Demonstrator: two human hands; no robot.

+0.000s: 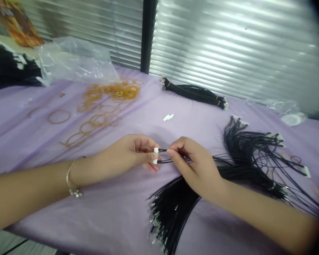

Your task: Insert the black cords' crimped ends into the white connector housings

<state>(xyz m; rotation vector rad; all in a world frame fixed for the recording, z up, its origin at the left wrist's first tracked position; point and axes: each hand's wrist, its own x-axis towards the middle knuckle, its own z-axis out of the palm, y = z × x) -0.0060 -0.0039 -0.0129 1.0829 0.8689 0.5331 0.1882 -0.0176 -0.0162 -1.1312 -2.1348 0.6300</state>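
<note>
My left hand (143,154) pinches a small white plastic connector (156,156) between thumb and fingers. Thin black wires (163,162) run from the connector to the right. Just beside it, my right hand (192,161) is closed, thumb and forefinger pinching a black wire (162,150) close to the connector. Whether that wire's tip is inside the connector, I cannot tell. Below my right hand lies a thick bundle of black wires (175,212) with silvery metal tips fanned out. Another part of the black wires (244,173), tied by a band, stretches to the right behind my forearm.
Brown rubber bands (124,90) lie on the purple tablecloth (117,216) at left, before a clear plastic bag (77,62). Loose white connectors (168,117) sit mid-table. A banded black wire bundle (194,94) lies behind; wires with white connectors (239,138) spread at right. Blinds (228,46) close the back.
</note>
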